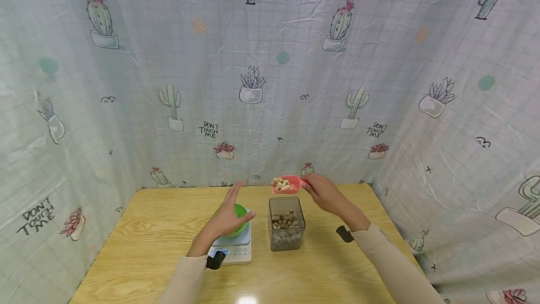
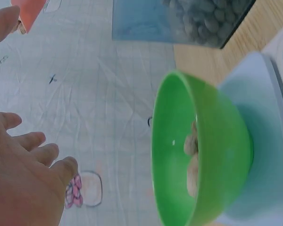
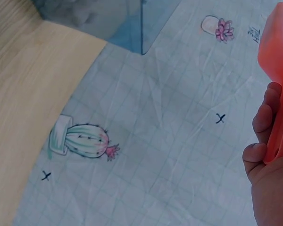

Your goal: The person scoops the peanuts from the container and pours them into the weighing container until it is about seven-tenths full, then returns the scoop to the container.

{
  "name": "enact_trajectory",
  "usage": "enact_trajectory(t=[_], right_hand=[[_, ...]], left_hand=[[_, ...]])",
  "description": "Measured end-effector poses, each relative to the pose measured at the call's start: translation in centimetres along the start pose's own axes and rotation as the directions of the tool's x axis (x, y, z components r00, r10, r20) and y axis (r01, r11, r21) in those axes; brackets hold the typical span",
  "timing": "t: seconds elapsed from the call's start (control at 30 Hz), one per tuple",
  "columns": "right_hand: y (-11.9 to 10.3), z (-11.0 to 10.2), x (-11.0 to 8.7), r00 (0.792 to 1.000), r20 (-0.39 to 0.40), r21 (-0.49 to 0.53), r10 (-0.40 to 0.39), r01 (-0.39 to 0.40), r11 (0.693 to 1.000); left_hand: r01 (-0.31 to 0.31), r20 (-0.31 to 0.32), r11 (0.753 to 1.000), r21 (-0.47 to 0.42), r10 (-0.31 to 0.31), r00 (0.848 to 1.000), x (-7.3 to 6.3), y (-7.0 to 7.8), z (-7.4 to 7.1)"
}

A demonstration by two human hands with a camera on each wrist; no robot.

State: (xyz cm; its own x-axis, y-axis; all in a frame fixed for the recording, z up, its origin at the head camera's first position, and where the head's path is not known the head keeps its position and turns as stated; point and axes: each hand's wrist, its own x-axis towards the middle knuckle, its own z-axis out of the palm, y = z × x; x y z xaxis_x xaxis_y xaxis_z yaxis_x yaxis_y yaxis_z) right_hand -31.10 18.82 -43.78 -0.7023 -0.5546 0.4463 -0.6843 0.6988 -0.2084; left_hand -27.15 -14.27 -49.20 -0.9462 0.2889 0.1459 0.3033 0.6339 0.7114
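Note:
My right hand [image 1: 325, 193] grips the handle of a pink scoop [image 3: 276, 52], raised above the far side of a clear grey bin. Several unshelled peanuts [image 1: 281, 184] lie in the scoop. The bin [image 1: 287, 243] stands on the table, partly filled with more peanuts. My left hand [image 1: 228, 219], fingers spread and thumb apart, hovers over a green bowl [image 2: 221, 155] and holds nothing. A few peanuts [image 2: 192, 174] are inside the bowl. Beneath it is a kitchen scale [image 1: 242, 256] with a lit display; in the head view the left hand hides part of the bowl.
The wooden table [image 1: 164, 233] meets a patterned curtain [image 1: 270, 121] at the back, and the curtain also hangs on both sides. Between scale and bin runs a narrow strip of bare tabletop. A dark camera band sits on each wrist.

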Motion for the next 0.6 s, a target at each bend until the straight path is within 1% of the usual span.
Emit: enact_trajectory(t=[0.13, 0.27, 0.4, 0.53, 0.6], right_hand=[[-0.8, 0.5, 1.0, 1.000, 0.008, 0.003, -0.020, 0.020, 1.000], [-1.7, 1.1, 1.9, 0.999, 0.010, 0.028, -0.036, 0.036, 0.999], [-2.4, 2.1, 2.6, 0.999, 0.019, 0.054, -0.044, 0.043, 0.998], [-3.0, 3.4, 3.1, 0.997, 0.014, 0.068, -0.079, 0.078, 0.995], [-3.4, 4.0, 3.3, 0.995, 0.008, 0.080, -0.102, 0.101, 0.992]], left_hand=[[0.017, -0.020, 1.000, 0.009, -0.017, 1.000, -0.2, -0.9, -0.7], [0.026, -0.021, 1.000, 0.001, -0.026, 0.999, -0.6, -1.6, -1.2], [0.034, -0.027, 0.999, 0.000, -0.034, 0.999, -1.0, -2.5, -1.4], [0.039, -0.030, 0.999, -0.002, -0.040, 0.999, -1.5, -3.5, -1.5], [0.052, -0.024, 0.999, -0.015, -0.053, 0.998, -1.7, -3.9, -1.5]])
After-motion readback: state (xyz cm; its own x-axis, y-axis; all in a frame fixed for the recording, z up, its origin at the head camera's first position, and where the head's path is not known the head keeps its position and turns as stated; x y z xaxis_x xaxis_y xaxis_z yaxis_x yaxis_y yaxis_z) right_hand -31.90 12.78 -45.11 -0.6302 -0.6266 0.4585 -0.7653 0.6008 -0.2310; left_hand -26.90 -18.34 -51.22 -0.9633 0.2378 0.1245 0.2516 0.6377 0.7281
